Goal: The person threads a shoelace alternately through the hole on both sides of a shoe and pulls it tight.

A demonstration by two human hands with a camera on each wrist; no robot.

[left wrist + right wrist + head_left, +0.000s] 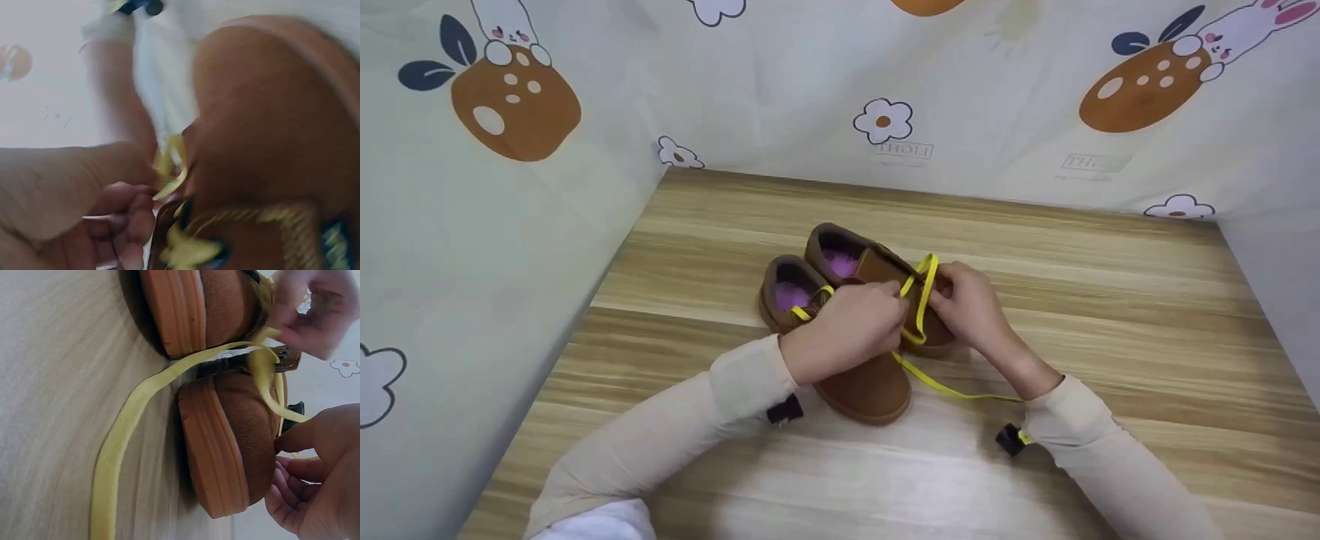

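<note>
Two brown shoes lie side by side, toes toward the lower right in the head view. The near shoe (pixel 864 390) has a yellow lace through its eyelets. Over the far shoe (pixel 885 271), a yellow shoelace (pixel 924 304) stands up in a loop between the hands. My left hand (pixel 847 330) reaches across the near shoe and pinches the lace with its fingertips. At the far shoe's outer side, my right hand (pixel 971 304) pinches the lace between thumb and finger, close to the dark eyelet edge; its exact grip is partly hidden.
The shoes stand on a wood-grain tabletop (pixel 720 225). A loose lace length (pixel 126 416) trails across it toward the right wrist. Pale printed cloth (pixel 780 90) rises behind and at both sides. Purple insoles (pixel 791 296) show inside the shoes.
</note>
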